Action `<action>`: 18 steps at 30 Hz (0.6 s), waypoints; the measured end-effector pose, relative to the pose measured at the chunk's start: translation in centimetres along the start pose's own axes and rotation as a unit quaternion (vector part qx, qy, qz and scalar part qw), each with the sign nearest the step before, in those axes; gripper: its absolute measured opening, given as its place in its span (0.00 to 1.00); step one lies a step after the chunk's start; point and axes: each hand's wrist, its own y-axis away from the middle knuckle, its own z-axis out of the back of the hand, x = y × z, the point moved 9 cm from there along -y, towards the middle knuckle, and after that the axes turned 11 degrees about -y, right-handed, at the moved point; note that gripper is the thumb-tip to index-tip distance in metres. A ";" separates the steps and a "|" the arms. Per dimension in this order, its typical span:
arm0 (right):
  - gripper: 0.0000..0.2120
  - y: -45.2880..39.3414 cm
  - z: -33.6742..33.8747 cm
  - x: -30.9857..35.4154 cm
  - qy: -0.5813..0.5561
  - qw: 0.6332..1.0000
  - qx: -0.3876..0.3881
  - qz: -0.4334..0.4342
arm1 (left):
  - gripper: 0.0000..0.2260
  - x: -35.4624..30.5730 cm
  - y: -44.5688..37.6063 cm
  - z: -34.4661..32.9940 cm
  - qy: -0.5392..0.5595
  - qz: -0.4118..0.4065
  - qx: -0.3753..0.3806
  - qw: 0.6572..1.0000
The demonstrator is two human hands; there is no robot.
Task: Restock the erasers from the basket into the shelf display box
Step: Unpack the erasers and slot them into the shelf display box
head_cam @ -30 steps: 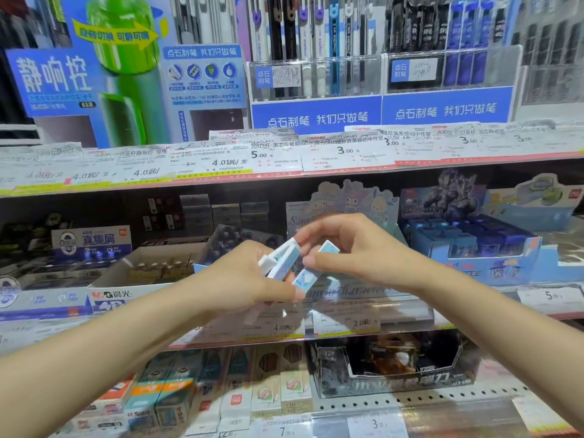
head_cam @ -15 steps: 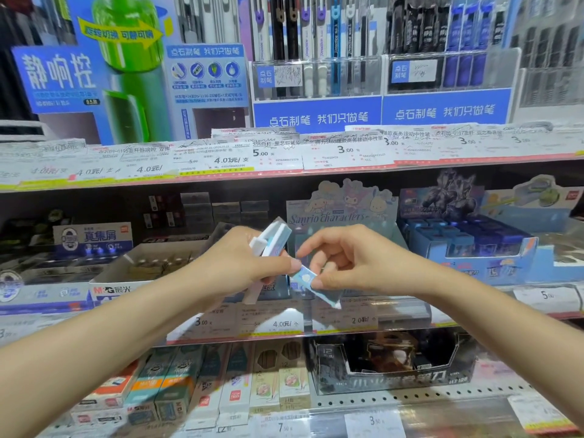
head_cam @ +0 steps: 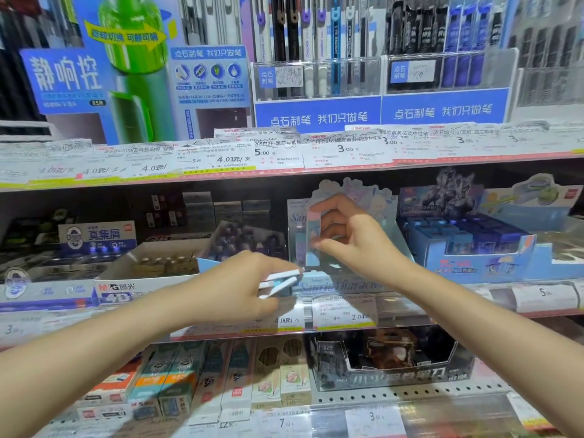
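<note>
Closest to me, both bare forearms are reaching in over the lower shelf rows toward the middle shelf [head_cam: 410,316]. The left hand [head_cam: 243,279] is hanging back at the shelf's front lip, fingers curled shut around a small fan of spare erasers [head_cam: 279,281], their white and pale blue ends poking out toward the right. Half a second ago that hand was lifted higher, with the right hand just beside it, picking one piece out of the bunch; now it is sitting lower and the two hands are parting.

Further in, the right hand [head_cam: 350,241] has carried its single eraser [head_cam: 313,238] up and back, and is holding it upright, thumb below and fingertips wrapped over the top and side, clamped firmly on it. The piece is standing inside the opening of the character-printed display box [head_cam: 344,287], in front of its tall cut-out backboard; whether its lower end is already touching the box floor I cannot tell.

To my eye the transfer between the hands is finished and the placing of this one is under way, with the left hand's bunch waiting its turn. The basket is nowhere in view.

Behind it all, the upper shelf of pens [head_cam: 316,42] is looming untouched.
</note>
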 end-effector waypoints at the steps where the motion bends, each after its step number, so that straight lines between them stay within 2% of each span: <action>1: 0.21 0.0 -0.2 -0.2 -0.001 1.000 -0.005 0.006 | 0.18 -0.3 0.0 -0.2 -0.009 -0.006 0.010 1.000; 5: 0.18 -0.1 -0.7 -0.4 0.027 0.999 -0.011 0.039 | 0.20 -0.6 -0.2 -0.3 -0.039 -0.007 0.015 0.999; 9: 0.18 -0.4 -0.9 -0.8 0.064 0.996 -0.013 0.055 | 0.16 -0.6 -0.3 -0.6 -0.019 -0.016 0.041 0.999; 10: 0.18 -0.5 -0.9 -1.0 0.071 0.996 -0.014 0.055 | 0.17 -0.5 -0.3 -0.6 -0.012 -0.017 0.043 0.999; 13: 0.15 -0.5 -1.0 -1.1 0.079 0.996 -0.011 0.050 | 0.28 -0.2 -0.2 -0.5 0.012 -0.018 0.033 0.999; 18: 0.05 -0.4 -0.8 -0.6 0.106 0.992 -0.008 0.070 | 0.30 0.0 0.1 -0.8 0.045 -0.013 0.054 0.997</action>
